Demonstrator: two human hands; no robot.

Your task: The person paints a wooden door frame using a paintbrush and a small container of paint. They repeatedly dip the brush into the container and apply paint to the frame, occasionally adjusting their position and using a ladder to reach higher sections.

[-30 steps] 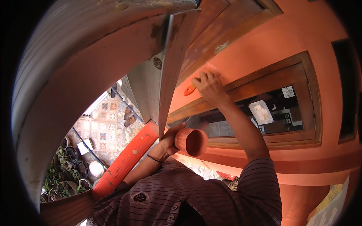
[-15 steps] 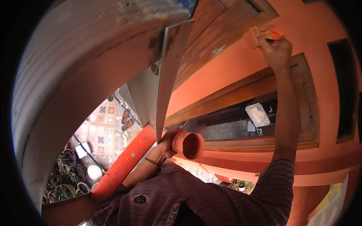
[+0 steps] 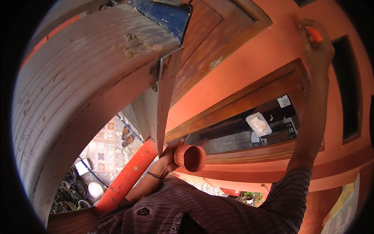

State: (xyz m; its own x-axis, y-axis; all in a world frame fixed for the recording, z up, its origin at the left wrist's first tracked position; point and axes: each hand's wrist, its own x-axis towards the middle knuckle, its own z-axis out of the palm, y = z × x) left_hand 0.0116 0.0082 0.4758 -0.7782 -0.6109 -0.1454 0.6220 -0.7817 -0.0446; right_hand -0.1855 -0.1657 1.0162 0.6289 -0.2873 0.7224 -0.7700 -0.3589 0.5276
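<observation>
My left hand [image 3: 167, 159] is closed round the side of an orange-stained cup [image 3: 190, 158], its open mouth tilted toward me and its inside dark. High at the right, my right hand [image 3: 320, 50] grips a paintbrush [image 3: 314, 35] with a bright orange end showing between the fingers. The brush's far end is hidden or blurred against the orange wall [image 3: 286, 37]. That arm is stretched up past a wooden-framed window [image 3: 233, 138].
A wide grey ribbed panel [image 3: 89, 66] with a blue end piece [image 3: 163, 17] fills the upper left. An orange ribbed bar [image 3: 126, 177] slants beside my left forearm. Far below are a tiled floor [image 3: 102, 146] and potted plants [image 3: 64, 197]. Wooden panelling [image 3: 210, 35] stands ahead.
My right hand with the paintbrush has moved right and slightly up along the wall. The view has shifted, showing more of the grey panel. My left hand still holds the cup.
</observation>
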